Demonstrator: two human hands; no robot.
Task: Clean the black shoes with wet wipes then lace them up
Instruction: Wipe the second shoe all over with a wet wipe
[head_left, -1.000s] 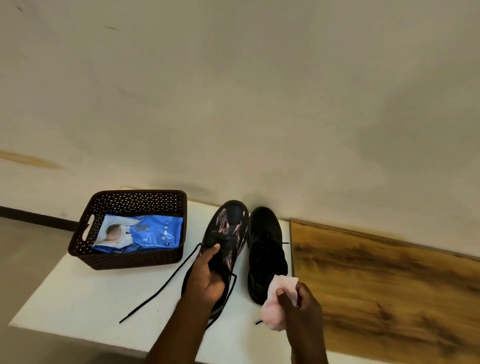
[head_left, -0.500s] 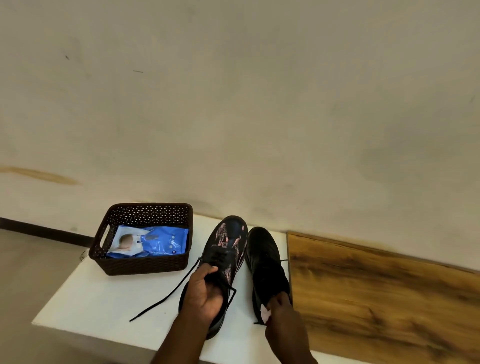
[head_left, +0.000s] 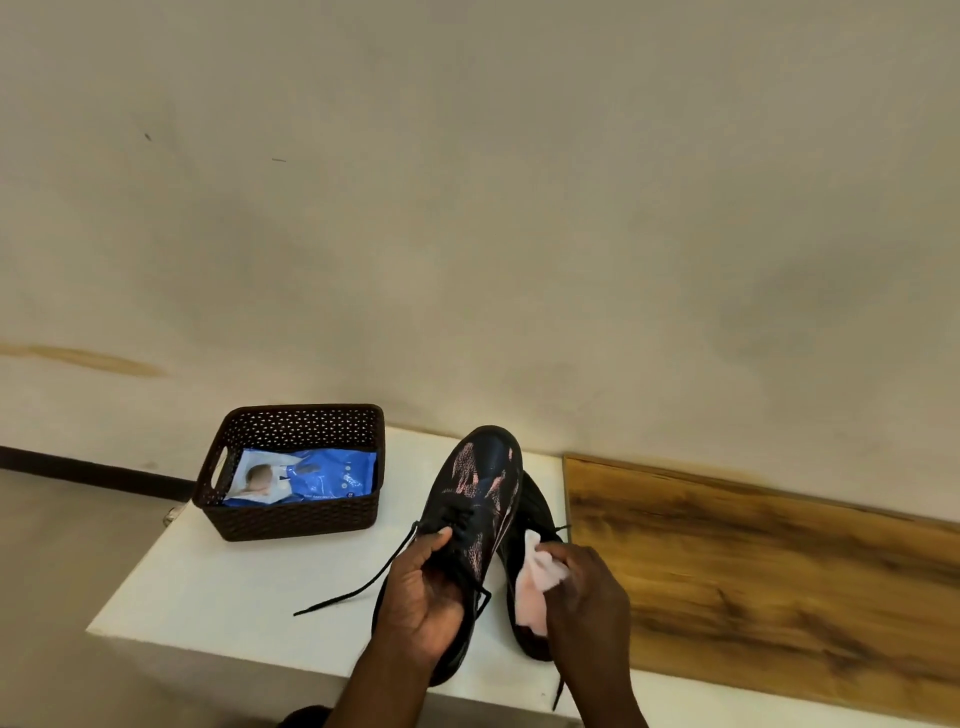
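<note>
The left hand (head_left: 423, 605) has its grip closed around the heel end of the left shoe (head_left: 470, 525), fingers curled round its near side and the thumb up by the laces, so the shoe tilts with its toe pointing away toward the wall. That shoe is black with pinkish streaks along its upper. One loose lace (head_left: 358, 584) trails from it down to the left across the white tabletop (head_left: 208, 597).

The right hand (head_left: 584, 603) pinches a crumpled pale pink wipe (head_left: 535, 587) in a tight grip and presses it against the side of the held shoe (whether it also touches the other shoe cannot be told). The right shoe (head_left: 530, 519), plain black, lies on the tabletop just behind and to the right, mostly hidden by the first shoe and the hand.

Well to the left stands a dark brown basket (head_left: 291, 514) with a blue pack (head_left: 311, 478) of wipes lying flat inside. A wood-grain board (head_left: 753, 566) adjoins the tabletop on the right.
</note>
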